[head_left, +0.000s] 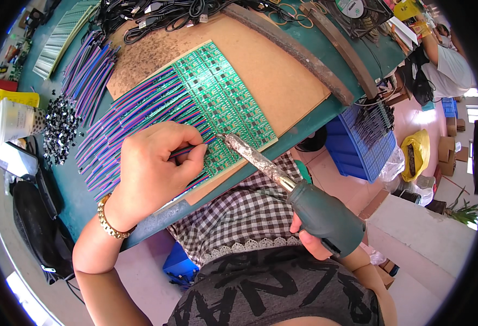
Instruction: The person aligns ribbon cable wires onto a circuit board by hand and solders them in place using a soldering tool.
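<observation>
My left hand (pixel 160 160), with a gold bracelet at the wrist, is closed in a pinch on a multicoloured ribbon wire (pixel 210 138) at the edge of a green circuit board panel (pixel 230 95). Many ribbon wires (pixel 135 111) in purple, blue, red and black run leftward from the panel in rows. My right hand (pixel 312 244) is wrapped round the dark green handle of a soldering iron (pixel 326 214), which hides most of its fingers. The iron's scaly metal shaft points up and left, its tip at the panel close beside my left fingertips.
Under the panel lies a brown board (pixel 282 81), with a rusty metal bar (pixel 293 51) across it. Black cables (pixel 168 19) heap behind. Leftward are loose wires (pixel 89 70), small black parts (pixel 60 130), a plastic cup (pixel 16 120) and a black pouch (pixel 38 228). Right of the table stands a blue crate (pixel 353 144).
</observation>
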### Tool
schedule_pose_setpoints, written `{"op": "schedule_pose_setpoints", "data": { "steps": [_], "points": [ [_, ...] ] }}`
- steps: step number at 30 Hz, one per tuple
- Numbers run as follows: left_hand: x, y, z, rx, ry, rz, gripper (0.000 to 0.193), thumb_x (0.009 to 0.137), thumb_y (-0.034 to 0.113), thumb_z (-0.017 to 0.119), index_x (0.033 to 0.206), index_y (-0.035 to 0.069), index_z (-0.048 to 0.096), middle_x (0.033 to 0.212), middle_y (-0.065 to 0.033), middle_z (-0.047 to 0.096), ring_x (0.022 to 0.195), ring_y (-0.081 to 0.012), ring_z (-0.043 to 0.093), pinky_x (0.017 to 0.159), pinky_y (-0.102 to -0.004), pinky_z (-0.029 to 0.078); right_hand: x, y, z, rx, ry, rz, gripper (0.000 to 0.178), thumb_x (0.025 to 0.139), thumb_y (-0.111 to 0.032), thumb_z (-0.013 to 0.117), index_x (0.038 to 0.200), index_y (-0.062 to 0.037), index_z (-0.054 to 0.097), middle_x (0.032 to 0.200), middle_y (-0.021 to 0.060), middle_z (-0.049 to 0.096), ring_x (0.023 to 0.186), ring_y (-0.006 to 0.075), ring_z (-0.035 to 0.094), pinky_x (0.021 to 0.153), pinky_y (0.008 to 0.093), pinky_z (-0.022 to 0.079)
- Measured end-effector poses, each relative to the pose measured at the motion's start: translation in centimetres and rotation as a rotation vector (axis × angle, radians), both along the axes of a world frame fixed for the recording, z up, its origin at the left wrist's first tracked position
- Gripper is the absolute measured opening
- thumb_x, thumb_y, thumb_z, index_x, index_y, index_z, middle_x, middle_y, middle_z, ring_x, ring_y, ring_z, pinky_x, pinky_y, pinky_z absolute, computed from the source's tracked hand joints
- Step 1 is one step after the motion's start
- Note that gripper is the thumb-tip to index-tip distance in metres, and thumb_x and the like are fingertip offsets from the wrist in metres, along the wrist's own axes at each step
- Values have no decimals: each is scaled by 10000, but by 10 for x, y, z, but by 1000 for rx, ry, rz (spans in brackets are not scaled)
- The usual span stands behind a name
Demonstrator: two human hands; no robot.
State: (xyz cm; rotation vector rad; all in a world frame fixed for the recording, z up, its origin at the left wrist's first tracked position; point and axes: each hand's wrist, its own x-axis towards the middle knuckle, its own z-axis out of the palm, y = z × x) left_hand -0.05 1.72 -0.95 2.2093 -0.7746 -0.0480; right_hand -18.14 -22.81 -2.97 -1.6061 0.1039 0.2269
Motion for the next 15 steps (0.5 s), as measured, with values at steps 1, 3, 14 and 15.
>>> {"op": "schedule_pose_setpoints", "data": {
  "steps": [1,3,14,15],
  "points": [
    [0,0,0,3,4,1,105,742,-19,746,792,24,665,694,-27,622,587,-75,587,504,-210,454,-1,0,-1,-22,-21,-12,346,883,-346,629,907,-1,605,742,74,598,628,170,555,583,299,441],
    [0,0,-1,2,0,0,105,742,-20,745,794,24,665,694,-28,622,587,-75,587,504,-210,454,-2,-2,-2,-61,-51,-12,298,880,-296,626,922,-2,610,762,73,607,645,164,567,589,292,453],
    [0,1,0,8,6,9,95,750,-24,739,798,24,673,697,-20,625,589,-58,582,495,-200,451,-10,-1,0,71,-38,-127,147,863,-22,608,1007,-4,637,875,67,659,735,132,630,621,258,518],
    [0,1,0,4,2,5,94,751,-23,739,799,23,674,697,-19,625,589,-57,581,496,-198,451,-9,-2,1,60,-29,-124,157,846,-18,624,1002,-10,639,872,60,659,738,125,627,625,253,515]
  ]
}}
